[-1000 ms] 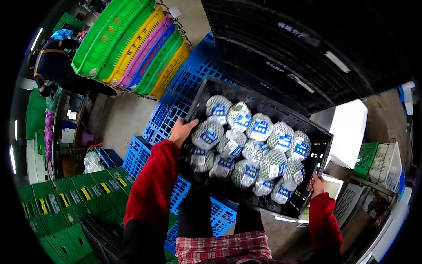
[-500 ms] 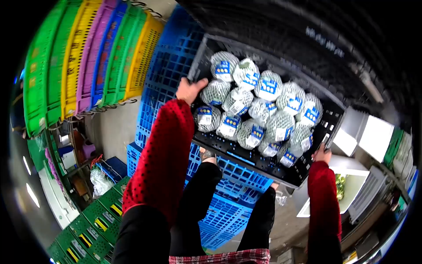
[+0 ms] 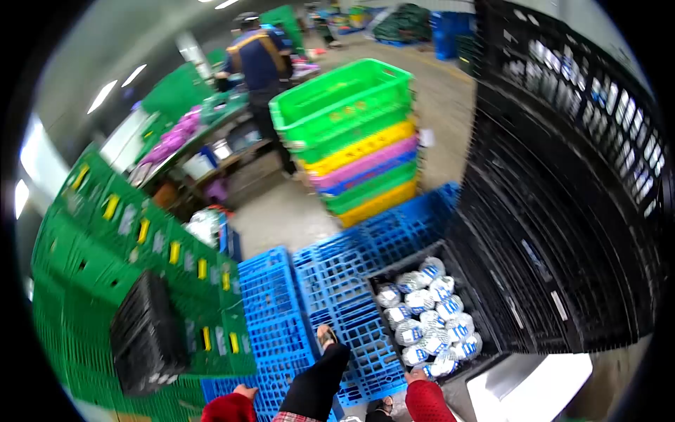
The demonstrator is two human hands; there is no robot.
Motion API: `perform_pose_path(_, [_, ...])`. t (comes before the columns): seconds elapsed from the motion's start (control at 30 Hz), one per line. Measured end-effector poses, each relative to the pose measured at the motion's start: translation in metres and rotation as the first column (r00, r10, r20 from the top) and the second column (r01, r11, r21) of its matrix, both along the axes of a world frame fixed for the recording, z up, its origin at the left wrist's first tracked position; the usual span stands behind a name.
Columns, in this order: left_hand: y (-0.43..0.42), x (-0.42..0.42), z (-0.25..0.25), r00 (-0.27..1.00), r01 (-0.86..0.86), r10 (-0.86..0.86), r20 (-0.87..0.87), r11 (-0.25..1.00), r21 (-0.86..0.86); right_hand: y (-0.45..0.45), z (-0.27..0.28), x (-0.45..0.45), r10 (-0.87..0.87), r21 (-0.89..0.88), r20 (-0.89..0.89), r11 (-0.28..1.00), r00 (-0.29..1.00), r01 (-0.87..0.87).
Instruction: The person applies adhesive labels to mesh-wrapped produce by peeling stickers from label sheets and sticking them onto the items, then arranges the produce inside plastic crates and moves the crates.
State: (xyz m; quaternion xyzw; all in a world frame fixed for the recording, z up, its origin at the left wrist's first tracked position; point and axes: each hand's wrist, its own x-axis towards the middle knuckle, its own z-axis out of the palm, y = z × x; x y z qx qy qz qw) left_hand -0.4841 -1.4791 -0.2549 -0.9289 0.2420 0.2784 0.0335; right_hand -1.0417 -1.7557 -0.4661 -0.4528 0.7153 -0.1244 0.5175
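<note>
A black plastic crate (image 3: pixel 485 362) rests on the blue pallet, beside a tall stack of black crates. Inside it lie several round items (image 3: pixel 430 320) in pale netting with blue-and-white labels; what they are underneath I cannot make out. My right hand (image 3: pixel 416 375) is at the crate's near corner, fingers pointing toward the rim; whether it touches is unclear. Well to the left, my left hand (image 3: pixel 246 391) is over the blue pallet's near edge with nothing in it, its fingers loosely extended.
Black crates (image 3: pixel 555 232) rise high on the right. Green crates (image 3: pixel 70 274) line the left, with a black crate (image 3: pixel 148 337) against them. Colourful stacked crates (image 3: pixel 362 141) stand ahead, beyond the blue pallets (image 3: pixel 274 309). A person (image 3: pixel 259 63) works at a table behind. A white box (image 3: pixel 527 387) is at lower right.
The black crate has been lowered from in front of me onto the pallet beside the black stack. My left hand has let go and moved left. The view has swung up and turned.
</note>
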Motion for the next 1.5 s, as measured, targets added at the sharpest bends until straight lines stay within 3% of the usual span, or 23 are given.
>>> perform_pose_path(0.03, [0.036,-0.055,0.072,0.947,-0.321,0.318,0.045,0.945,0.066,0.019,0.052,-0.006,0.005,0.007,0.092,1.000,0.996,-0.006])
perform_pose_path(0.07, [0.081,-0.078,0.083,0.917,-0.393,0.385,0.102,0.916,0.079,0.033,0.059,-0.018,0.086,-0.039,-0.120,0.995,0.989,-0.091])
perform_pose_path(0.1, [0.126,-0.102,0.094,0.879,-0.465,0.449,0.158,0.881,0.085,0.036,0.104,-0.025,0.216,0.085,-0.226,0.976,0.950,-0.202])
perform_pose_path(0.13, [0.158,-0.119,0.103,0.898,-0.437,0.416,0.141,0.879,0.193,0.063,0.027,-0.065,0.180,-0.180,0.070,0.970,0.981,-0.165])
perform_pose_path(0.17, [0.203,-0.143,0.101,0.897,-0.437,0.436,0.071,0.851,0.290,0.073,0.047,-0.081,0.207,-0.055,-0.027,0.977,0.978,-0.208])
perform_pose_path(0.33, [0.287,-0.205,0.058,0.813,-0.580,0.575,0.086,0.793,0.187,0.151,0.073,-0.092,0.262,0.208,-0.006,0.944,0.965,-0.255])
perform_pose_path(0.43, [0.333,-0.217,-0.030,0.756,-0.613,0.537,0.374,0.782,0.116,0.198,0.092,-0.081,0.315,0.290,0.060,0.902,0.947,-0.318])
perform_pose_path(0.5, [0.308,-0.248,0.052,0.872,-0.470,0.442,0.210,0.876,0.109,0.224,0.105,-0.077,0.336,0.333,0.098,0.876,0.937,-0.349])
perform_pose_path(0.53, [0.312,-0.242,0.064,0.899,-0.425,0.431,-0.085,0.902,0.075,0.238,0.109,-0.072,0.340,0.354,0.114,0.864,0.934,-0.358])
perform_pose_path(0.57, [0.331,-0.245,0.028,0.997,0.075,-0.074,-0.032,0.997,0.026,0.251,0.115,-0.067,0.331,0.375,0.125,0.857,0.935,-0.354])
perform_pose_path(0.6, [0.319,-0.256,0.052,0.916,-0.384,0.362,-0.171,0.916,-0.117,0.264,0.122,-0.057,0.318,0.397,0.136,0.850,0.938,-0.346])
perform_pose_path(0.7, [0.345,-0.278,0.045,0.890,-0.377,0.238,-0.390,0.864,-0.334,0.305,0.133,-0.039,0.321,0.436,0.115,0.834,0.940,-0.338])
perform_pose_path(0.8, [0.420,-0.302,0.042,0.845,-0.430,0.174,-0.506,0.783,-0.449,0.338,0.100,-0.010,0.766,0.453,-0.070,0.595,0.639,-0.664])
perform_pose_path(0.9, [0.549,-0.308,0.021,0.836,-0.488,0.270,-0.478,0.763,-0.423,0.392,0.108,0.060,0.941,0.458,-0.161,0.340,0.299,-0.822])
perform_pose_path(0.93, [0.601,-0.318,0.002,0.786,-0.591,0.423,-0.451,0.726,-0.351,0.413,0.107,0.084,0.967,0.457,-0.175,0.248,0.187,-0.854])
perform_pose_path(0.97, [0.643,-0.334,-0.007,0.769,-0.609,0.429,-0.474,0.717,-0.339,0.434,0.110,0.111,0.979,0.451,-0.190,0.152,0.072,-0.880])
perform_pose_path(1.03, [0.724,-0.347,-0.017,0.682,-0.729,0.694,-0.229,0.621,-0.290,0.481,0.109,0.165,0.974,0.426,-0.202,-0.004,-0.100,-0.904])
perform_pose_path(1.13, [0.828,-0.368,-0.046,0.585,-0.808,0.743,-0.326,0.498,-0.314,0.558,0.121,0.252,0.927,0.363,-0.239,-0.189,-0.288,-0.912])
perform_pose_path(1.27, [0.849,-0.380,-0.032,0.412,-0.894,0.848,-0.334,0.306,-0.326,0.667,0.127,0.343,0.839,0.335,-0.297,-0.356,-0.456,-0.872])
perform_pose_path(1.33, [0.859,-0.381,-0.028,0.425,-0.884,0.813,-0.397,0.280,-0.374,0.713,0.100,0.359,0.778,0.348,-0.269,-0.471,-0.567,-0.811])
perform_pose_path(1.37, [0.860,-0.380,-0.031,0.483,-0.872,0.764,-0.427,0.376,-0.313,0.719,0.070,0.372,0.784,0.285,-0.062,-0.579,-0.617,-0.764])
perform_pose_path(1.43, [0.851,-0.363,-0.026,0.481,-0.875,0.726,-0.492,0.364,-0.318,0.761,0.099,0.396,0.715,0.288,-0.005,-0.668,-0.699,-0.686])
perform_pose_path(1.5, [0.876,-0.368,-0.014,0.420,-0.897,0.617,-0.666,0.173,-0.406,0.813,0.119,0.423,0.675,0.379,-0.044,-0.671,-0.737,-0.637])
